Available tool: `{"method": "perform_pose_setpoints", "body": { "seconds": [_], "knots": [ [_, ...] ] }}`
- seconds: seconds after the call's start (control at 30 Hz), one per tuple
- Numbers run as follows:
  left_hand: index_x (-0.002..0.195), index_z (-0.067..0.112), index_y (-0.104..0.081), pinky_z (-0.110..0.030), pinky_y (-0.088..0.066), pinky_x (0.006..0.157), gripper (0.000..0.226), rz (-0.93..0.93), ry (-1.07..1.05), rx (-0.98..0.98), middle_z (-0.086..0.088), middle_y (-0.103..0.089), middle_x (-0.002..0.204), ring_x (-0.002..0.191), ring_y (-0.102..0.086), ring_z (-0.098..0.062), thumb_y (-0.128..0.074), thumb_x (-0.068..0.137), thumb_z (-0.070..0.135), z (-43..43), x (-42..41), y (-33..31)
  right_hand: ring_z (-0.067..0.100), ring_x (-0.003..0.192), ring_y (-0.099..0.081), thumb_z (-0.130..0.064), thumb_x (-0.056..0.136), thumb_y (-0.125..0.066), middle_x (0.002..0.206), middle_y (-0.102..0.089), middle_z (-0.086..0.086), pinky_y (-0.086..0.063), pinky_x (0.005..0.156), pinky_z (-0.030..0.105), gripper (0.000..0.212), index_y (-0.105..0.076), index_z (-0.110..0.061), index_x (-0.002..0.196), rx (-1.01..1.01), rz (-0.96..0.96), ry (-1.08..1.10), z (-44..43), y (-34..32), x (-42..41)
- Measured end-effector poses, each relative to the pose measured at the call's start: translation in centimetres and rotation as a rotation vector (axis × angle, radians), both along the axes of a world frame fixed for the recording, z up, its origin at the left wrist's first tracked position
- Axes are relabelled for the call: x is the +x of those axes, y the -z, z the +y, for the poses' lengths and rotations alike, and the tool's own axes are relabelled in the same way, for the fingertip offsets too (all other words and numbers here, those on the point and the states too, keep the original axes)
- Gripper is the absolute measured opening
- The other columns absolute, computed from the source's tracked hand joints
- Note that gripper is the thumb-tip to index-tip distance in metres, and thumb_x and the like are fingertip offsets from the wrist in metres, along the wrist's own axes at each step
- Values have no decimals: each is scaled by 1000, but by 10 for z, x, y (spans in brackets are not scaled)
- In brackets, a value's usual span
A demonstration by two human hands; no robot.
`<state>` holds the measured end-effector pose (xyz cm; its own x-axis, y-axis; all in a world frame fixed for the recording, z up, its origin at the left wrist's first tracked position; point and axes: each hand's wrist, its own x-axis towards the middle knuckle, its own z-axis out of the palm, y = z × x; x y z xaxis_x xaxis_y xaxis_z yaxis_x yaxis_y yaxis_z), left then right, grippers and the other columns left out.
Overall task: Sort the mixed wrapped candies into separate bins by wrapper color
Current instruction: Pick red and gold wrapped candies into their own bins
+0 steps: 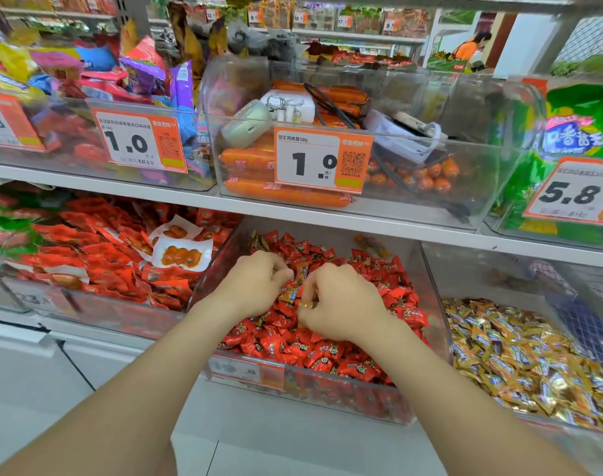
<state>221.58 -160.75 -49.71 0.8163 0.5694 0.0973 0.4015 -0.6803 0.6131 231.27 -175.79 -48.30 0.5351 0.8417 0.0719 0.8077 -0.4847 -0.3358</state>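
Note:
A clear bin [313,383] on the lower shelf is heaped with red-wrapped candies [331,352]; a few gold-wrapped ones lie mixed in at its back [370,243]. Both my hands are down in this heap. My left hand [255,286] has its fingers curled, with a gold wrapper at the fingertips. My right hand [341,304], with a ring on it, pinches a gold-wrapped candy [289,295] in the gap between the two hands. The neighbouring bin on the right [437,276] holds a pile of gold-wrapped candies [533,355].
On the left a bin of red snack packets [97,255] stands beside the candy bin. The shelf above carries bins of orange sausages [282,192], mixed packets [135,73] and green bags [575,125], with price cards on the fronts. A white cabinet top [25,365] lies lower left.

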Motion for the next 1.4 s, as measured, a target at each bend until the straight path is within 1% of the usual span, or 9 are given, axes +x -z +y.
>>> {"method": "perform_pose_setpoints", "body": {
  "seconds": [0.13,0.27,0.5,0.73,0.83,0.93,1.2,1.3,1.4],
  "knots": [
    [92,11,-69,-41,-54,67,44,216,6,66,-11,-69,82,73,-66,-30,-66,97,54,-6,2,1,15,60,-64,-32,88,-66,66,-70,4,-54,57,30,24,-66,-9,85,186,235,75,-8,-16,6],
    [94,13,-62,-41,-58,78,46,308,-24,67,-7,-66,89,80,-66,-26,-75,90,56,-6,4,3,3,40,-48,-25,96,-58,71,-74,-1,-39,46,23,12,-63,-14,93,301,349,129,-16,-21,24],
    [81,13,-56,-30,-44,58,29,122,-57,-62,0,-65,77,61,-55,-18,-62,91,39,-11,-3,-7,18,42,-60,-14,99,-44,66,-74,9,-47,46,25,41,-77,-17,75,316,498,174,-22,-21,25],
    [70,15,-40,-25,-46,38,41,50,-119,-235,-5,-54,55,44,-68,-23,-54,101,38,-19,-10,-19,10,39,-47,-9,85,-50,50,-64,1,-44,38,27,31,-75,-13,66,283,291,156,-13,-21,25],
    [71,6,-51,-23,-46,41,38,-18,-87,-161,-17,-66,58,41,-65,-18,-55,103,27,-14,-8,-13,22,48,-49,-33,80,-53,50,-53,-1,-45,47,35,32,-57,-13,55,147,23,139,-6,-15,25],
    [97,11,-75,-15,-45,51,23,-57,-64,-13,-10,-75,85,56,-65,-9,-55,104,19,-7,-2,-6,23,75,-67,-50,83,-63,77,-68,-4,-52,67,33,28,-75,-25,81,-88,-170,32,-1,-13,19],
    [113,34,-71,-34,-48,72,19,70,192,163,17,-60,79,82,-59,-19,-55,106,28,-9,15,-1,24,110,-65,-49,78,-77,117,-67,-6,-49,80,35,53,-70,-32,127,-361,-77,-70,4,-16,28],
    [122,44,-70,-36,-54,82,30,263,280,196,10,-68,103,99,-64,-22,-53,104,27,-11,19,-2,26,121,-63,-56,83,-80,128,-68,-4,-53,88,41,51,-70,-37,129,-360,-114,-95,6,-11,34],
    [109,43,-75,-35,-54,78,22,321,250,273,12,-62,97,97,-64,-20,-58,98,35,-11,17,-6,26,119,-63,-55,85,-76,124,-69,-5,-54,89,41,39,-74,-38,120,-278,-168,-100,6,-5,33]
  ]
}}
